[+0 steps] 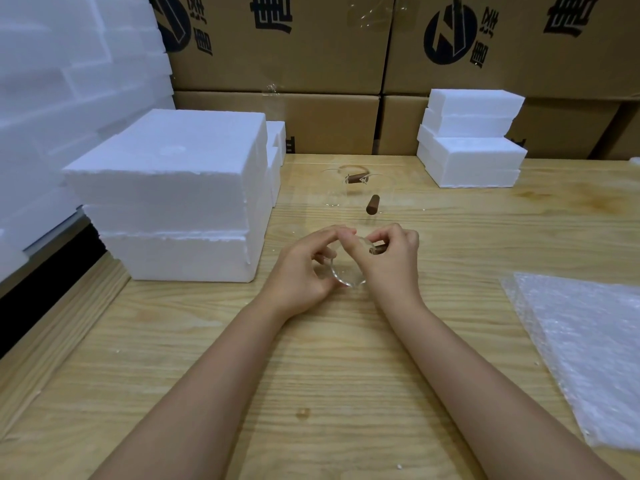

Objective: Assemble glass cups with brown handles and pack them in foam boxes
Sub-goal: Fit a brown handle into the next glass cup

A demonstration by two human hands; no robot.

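Cup [347, 279] in play: clear glass, held just off the front right corner of the tall foam stack [173, 195], low over the wooden surface [311, 375]. Your left hand [304, 271] has its grip curled round the cup's near-left side, fingers and thumb wrapped on the glass. Your right hand [393, 258] sits on the far side from the stack, its grip pinching a brown handle [378, 250] at the cup's edge. Whether that handle is seated on the glass I can't tell; your fingers cover the joint.

Right of the stack and farther from you than the cup, a second handle [372, 204] stands tilted. Beyond it a third handle [356, 177] lies sideways. Each is on clear glassware that is hard to make out against the wood.

Well apart to the right of the stack, a smaller foam pile [471, 147] rests at the back of the surface, close to the cardboard cartons [277, 53]. Far right of the stack and nearer you, a sheet of bubble wrap [588, 358] lies flat. On the stack's left, a wall of white foam blocks [52, 81] rises out of view.
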